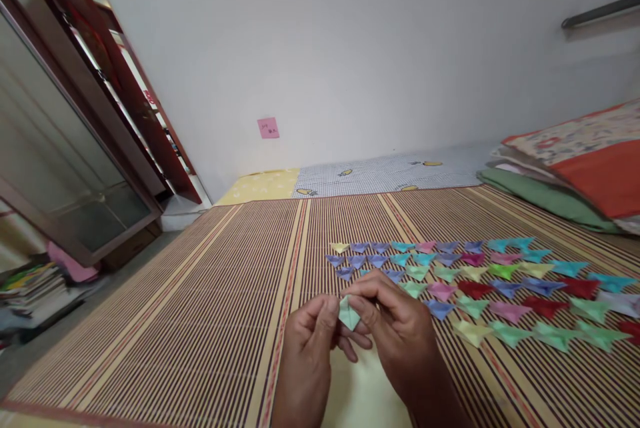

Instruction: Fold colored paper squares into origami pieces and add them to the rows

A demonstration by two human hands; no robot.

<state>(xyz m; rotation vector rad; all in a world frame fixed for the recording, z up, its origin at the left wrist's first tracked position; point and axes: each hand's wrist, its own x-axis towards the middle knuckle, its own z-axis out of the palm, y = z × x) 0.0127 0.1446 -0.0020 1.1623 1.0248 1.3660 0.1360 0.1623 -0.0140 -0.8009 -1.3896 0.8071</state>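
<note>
Both of my hands meet low in the middle of the head view, over a striped bamboo mat [210, 295]. My left hand [307, 345] and my right hand [395, 325] each pinch the same small folded piece of pale green paper [349, 314], fingers closed on it. Just beyond and to the right lie several folded paper pieces [475, 281] in rows, purple, teal, green, pink, red and yellow. Under my wrists lies a pale yellow sheet [360, 388], partly hidden by my forearms.
Folded bedding and a pillow [580, 168] are piled at the right. A checked sheet [390, 175] runs along the white wall, which carries a pink sticky note [269, 128]. A glass-fronted cabinet [65, 148] and stacked books [35, 285] stand at the left.
</note>
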